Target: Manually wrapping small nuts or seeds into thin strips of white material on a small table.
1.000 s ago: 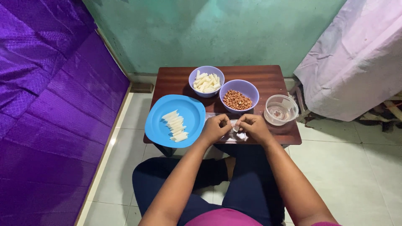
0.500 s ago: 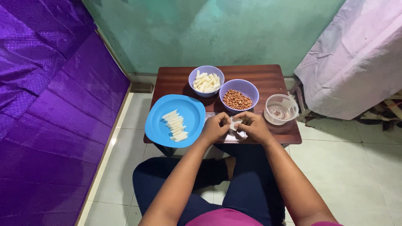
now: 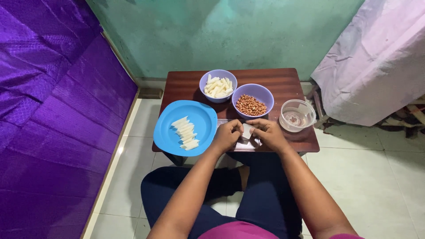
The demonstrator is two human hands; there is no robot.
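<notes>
My left hand (image 3: 226, 135) and my right hand (image 3: 269, 134) meet at the near edge of a small brown wooden table (image 3: 283, 82). Together they pinch a small white wrapper piece (image 3: 246, 131) between their fingertips. More white sheet lies under them on the table. Left of my hands sits a blue plate (image 3: 170, 132) carrying a row of folded white pieces (image 3: 186, 132). Just beyond my hands stands a purple bowl of brown peanuts (image 3: 252, 99).
A second purple bowl (image 3: 217, 86) with pale strips stands at the back. A clear plastic cup of water (image 3: 296, 116) sits right of my hands. Purple cloth hangs at the left, a pale cloth-covered object at the right. White floor tiles surround the table.
Both hands stay on the white piece at the table's near edge; their fingers have shifted slightly as they work it. Nothing else moved.
</notes>
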